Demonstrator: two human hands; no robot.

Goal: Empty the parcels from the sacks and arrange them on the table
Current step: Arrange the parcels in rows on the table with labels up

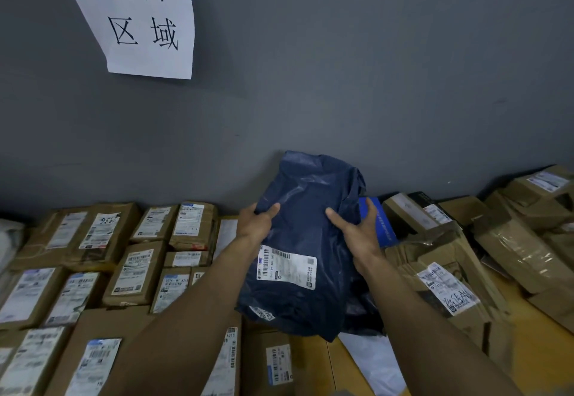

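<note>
Hands are gripping a dark blue mailer [306, 234] from both sides, holding it tilted above the bench [313, 361] with its far end leaning toward the grey wall [341, 85]. The left hand [256, 223] is clasping the mailer's left edge, thumb lying across the front; the right hand [360, 234] is clasping the right edge, thumb on the front and fingers wrapping behind. A white label [287, 268] is showing on the mailer's front, below the hands, and a second label is peeking out near its lower edge.

Cardboard boxes [136, 271] are lying in tidy rows on the left part of the bench, labels facing up, reaching back to the wall. On the right, more boxes [450, 283] are sitting in a loose, tilted heap. A blue box [380, 224] is showing just behind the right hand, beside the heap. A white mailer [375, 361] is lying flat on the wood under the dark blue one's lower end.

A paper sign [139, 19] with handwritten characters is hanging on the wall, upper left.
</note>
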